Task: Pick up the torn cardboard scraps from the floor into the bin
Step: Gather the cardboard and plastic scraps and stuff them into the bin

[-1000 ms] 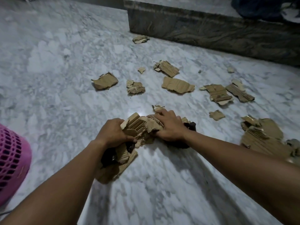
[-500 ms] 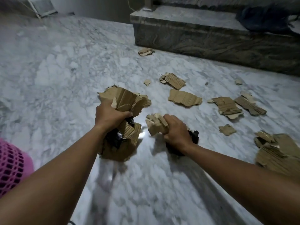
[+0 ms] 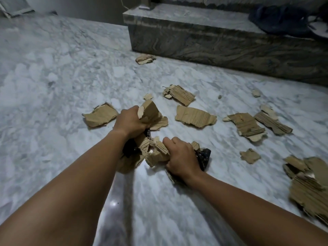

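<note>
My left hand (image 3: pixel 130 122) grips a bundle of torn brown cardboard scraps (image 3: pixel 150 112), held above the marble floor. Just to its right and lower, my right hand (image 3: pixel 181 158) grips a smaller wad of cardboard scraps (image 3: pixel 158 153) with something black under the palm. Loose scraps lie on the floor: one left of my left hand (image 3: pixel 100 116), a ribbed one (image 3: pixel 181 95), a flat one (image 3: pixel 195 117), two at the right (image 3: pixel 246 126), a small piece (image 3: pixel 250 156) and a big pile at the right edge (image 3: pixel 308 185). The bin is out of view.
A dark marble step (image 3: pixel 221 43) runs across the back right, with a single scrap (image 3: pixel 144 59) at its foot and dark cloth (image 3: pixel 282 20) on top. The grey-white marble floor (image 3: pixel 53 77) stretches to the left.
Both hands have lifted their cardboard bundles and carried them forward. The view has swung right and up, and the pink bin at the lower left has left the frame.
</note>
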Demonstrator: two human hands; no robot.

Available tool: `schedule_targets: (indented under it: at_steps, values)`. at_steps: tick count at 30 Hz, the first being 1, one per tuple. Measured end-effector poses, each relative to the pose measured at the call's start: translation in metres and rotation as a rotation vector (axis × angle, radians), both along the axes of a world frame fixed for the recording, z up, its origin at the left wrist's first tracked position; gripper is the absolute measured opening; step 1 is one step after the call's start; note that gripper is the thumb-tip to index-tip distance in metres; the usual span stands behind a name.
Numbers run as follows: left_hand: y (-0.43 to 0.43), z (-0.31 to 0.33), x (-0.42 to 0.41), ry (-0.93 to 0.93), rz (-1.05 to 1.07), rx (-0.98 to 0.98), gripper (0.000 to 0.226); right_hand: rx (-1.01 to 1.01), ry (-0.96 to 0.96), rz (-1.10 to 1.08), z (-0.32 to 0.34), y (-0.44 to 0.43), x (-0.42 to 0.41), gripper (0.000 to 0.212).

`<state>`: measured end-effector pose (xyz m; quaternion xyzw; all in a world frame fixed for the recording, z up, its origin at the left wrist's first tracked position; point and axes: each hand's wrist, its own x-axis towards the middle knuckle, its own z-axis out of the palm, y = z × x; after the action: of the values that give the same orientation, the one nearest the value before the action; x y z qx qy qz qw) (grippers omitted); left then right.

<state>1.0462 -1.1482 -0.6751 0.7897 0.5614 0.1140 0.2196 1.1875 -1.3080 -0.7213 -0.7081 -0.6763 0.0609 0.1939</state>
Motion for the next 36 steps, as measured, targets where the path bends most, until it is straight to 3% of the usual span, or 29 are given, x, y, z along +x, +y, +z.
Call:
schedule_targets:
  at_steps: [3, 7, 10, 13, 15, 16, 17, 22, 25, 32, 36]
  values:
    - [-0.001, 0.004, -0.006, -0.018, -0.016, -0.047, 0.046, 0.026, 0.111, -0.015, 0.006, 0.000, 0.002, 0.043]
    - [0.007, 0.024, -0.026, -0.235, 0.125, 0.037, 0.041, 0.126, 0.404, -0.185, 0.021, 0.023, 0.016, 0.031]
    - [0.032, 0.046, -0.044, -0.273, 0.266, 0.146, 0.033, 0.219, 0.603, -0.370, 0.050, 0.075, 0.042, 0.057]
    - [0.054, 0.035, -0.069, -0.061, 0.262, -0.014, 0.048, 0.035, 0.398, -0.399, 0.060, 0.121, 0.068, 0.059]
    - [0.053, 0.001, -0.080, 0.040, 0.238, -0.141, 0.098, -0.266, 0.227, -0.388, 0.044, 0.125, 0.071, 0.072]
    - [0.051, -0.015, -0.083, 0.091, 0.232, -0.127, 0.114, -0.354, 0.150, -0.374, 0.031, 0.122, 0.068, 0.077]
    - [0.050, -0.025, -0.085, 0.118, 0.240, -0.071, 0.116, -0.370, 0.063, -0.348, 0.022, 0.120, 0.064, 0.080]
    - [0.043, -0.006, -0.076, 0.131, 0.180, 0.048, 0.068, -0.217, -0.067, -0.329, 0.017, 0.113, 0.044, 0.063]
    - [0.020, -0.004, -0.069, 0.120, 0.165, 0.025, 0.065, -0.181, -0.051, -0.327, 0.011, 0.090, 0.026, 0.054]
    - [-0.094, 0.011, -0.072, 0.007, 0.182, -0.093, 0.053, -0.156, 0.029, -0.105, 0.023, -0.008, -0.002, 0.034]
    - [-0.152, 0.021, -0.096, -0.178, 0.270, -0.287, 0.047, -0.178, 0.265, -0.103, 0.044, -0.054, -0.012, 0.020]
